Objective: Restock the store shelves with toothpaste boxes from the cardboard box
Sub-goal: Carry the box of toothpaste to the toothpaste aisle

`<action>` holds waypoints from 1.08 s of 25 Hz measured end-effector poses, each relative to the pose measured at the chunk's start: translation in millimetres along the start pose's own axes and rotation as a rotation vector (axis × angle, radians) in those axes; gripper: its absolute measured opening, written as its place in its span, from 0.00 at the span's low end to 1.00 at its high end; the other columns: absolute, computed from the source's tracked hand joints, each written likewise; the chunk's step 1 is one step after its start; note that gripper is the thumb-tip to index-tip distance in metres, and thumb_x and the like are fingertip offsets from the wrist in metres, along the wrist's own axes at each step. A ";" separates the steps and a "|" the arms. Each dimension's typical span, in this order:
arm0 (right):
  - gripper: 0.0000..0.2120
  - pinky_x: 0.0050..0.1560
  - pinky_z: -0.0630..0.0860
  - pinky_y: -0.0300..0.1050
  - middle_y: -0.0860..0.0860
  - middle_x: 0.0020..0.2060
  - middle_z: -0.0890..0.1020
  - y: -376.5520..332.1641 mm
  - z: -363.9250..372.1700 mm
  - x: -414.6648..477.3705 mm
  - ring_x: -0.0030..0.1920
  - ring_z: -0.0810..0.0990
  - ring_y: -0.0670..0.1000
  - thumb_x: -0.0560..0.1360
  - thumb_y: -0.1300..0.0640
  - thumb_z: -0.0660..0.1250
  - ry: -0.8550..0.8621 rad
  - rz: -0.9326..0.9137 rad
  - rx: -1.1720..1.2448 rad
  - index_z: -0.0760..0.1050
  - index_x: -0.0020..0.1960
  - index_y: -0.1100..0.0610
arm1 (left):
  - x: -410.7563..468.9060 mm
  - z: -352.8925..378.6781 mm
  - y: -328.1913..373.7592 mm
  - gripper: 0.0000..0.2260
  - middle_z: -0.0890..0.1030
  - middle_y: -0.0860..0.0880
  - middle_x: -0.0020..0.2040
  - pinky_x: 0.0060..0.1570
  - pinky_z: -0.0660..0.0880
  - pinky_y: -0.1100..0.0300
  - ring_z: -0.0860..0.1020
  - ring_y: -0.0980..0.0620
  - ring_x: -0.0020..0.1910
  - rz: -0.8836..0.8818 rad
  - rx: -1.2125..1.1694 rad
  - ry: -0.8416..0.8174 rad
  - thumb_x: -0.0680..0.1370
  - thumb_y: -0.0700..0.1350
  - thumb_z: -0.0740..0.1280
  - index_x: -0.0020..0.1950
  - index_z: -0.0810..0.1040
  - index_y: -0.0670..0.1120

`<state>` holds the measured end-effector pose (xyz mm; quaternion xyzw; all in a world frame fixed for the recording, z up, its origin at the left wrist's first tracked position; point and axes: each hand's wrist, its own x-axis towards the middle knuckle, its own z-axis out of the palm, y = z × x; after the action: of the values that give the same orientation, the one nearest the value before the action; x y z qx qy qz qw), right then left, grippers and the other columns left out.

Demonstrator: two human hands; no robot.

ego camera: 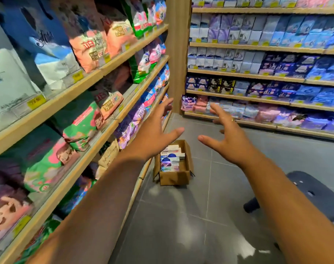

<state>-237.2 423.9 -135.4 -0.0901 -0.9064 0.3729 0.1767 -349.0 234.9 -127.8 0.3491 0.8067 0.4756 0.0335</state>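
A small open cardboard box (174, 177) stands on the grey tiled floor beside the foot of the left shelving. Inside it lie several toothpaste boxes (171, 159), white and blue, stacked flat. My left hand (156, 130) is stretched out above and to the left of the box, fingers spread, holding nothing. My right hand (229, 136) is held out above and to the right of it, fingers also apart and empty. Both hands are well above the box and do not touch it.
Wooden shelves (97, 73) on the left hold large bagged goods with yellow price tags. More shelves (257, 47) at the back right carry blue, purple and pink packs. A dark round stool (312, 195) stands on the floor at the right.
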 end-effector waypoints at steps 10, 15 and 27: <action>0.40 0.62 0.71 0.48 0.48 0.72 0.65 133.7 84.6 202.2 0.66 0.70 0.49 0.70 0.49 0.73 -0.109 0.166 0.037 0.55 0.75 0.41 | 190.8 35.4 -164.6 0.36 0.68 0.51 0.72 0.70 0.66 0.51 0.67 0.52 0.71 -0.145 0.079 -0.110 0.72 0.51 0.74 0.75 0.59 0.55; 0.37 0.61 0.69 0.47 0.48 0.71 0.64 196.8 126.7 286.0 0.67 0.68 0.50 0.70 0.47 0.72 -0.148 0.290 0.078 0.57 0.74 0.40 | 277.9 47.3 -248.7 0.37 0.66 0.50 0.74 0.68 0.67 0.52 0.66 0.51 0.71 -0.244 0.100 -0.224 0.73 0.49 0.73 0.75 0.57 0.58; 0.39 0.66 0.70 0.53 0.53 0.69 0.66 398.8 219.0 445.6 0.67 0.69 0.55 0.68 0.49 0.76 -0.367 0.478 0.018 0.60 0.74 0.43 | 421.9 140.4 -436.1 0.39 0.69 0.46 0.72 0.68 0.67 0.55 0.68 0.49 0.69 -0.554 0.099 -0.251 0.70 0.45 0.76 0.76 0.59 0.52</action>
<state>-720.0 695.8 -449.3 -0.2302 -0.8730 0.4221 -0.0822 -844.6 457.9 -431.9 0.1731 0.8829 0.3617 0.2443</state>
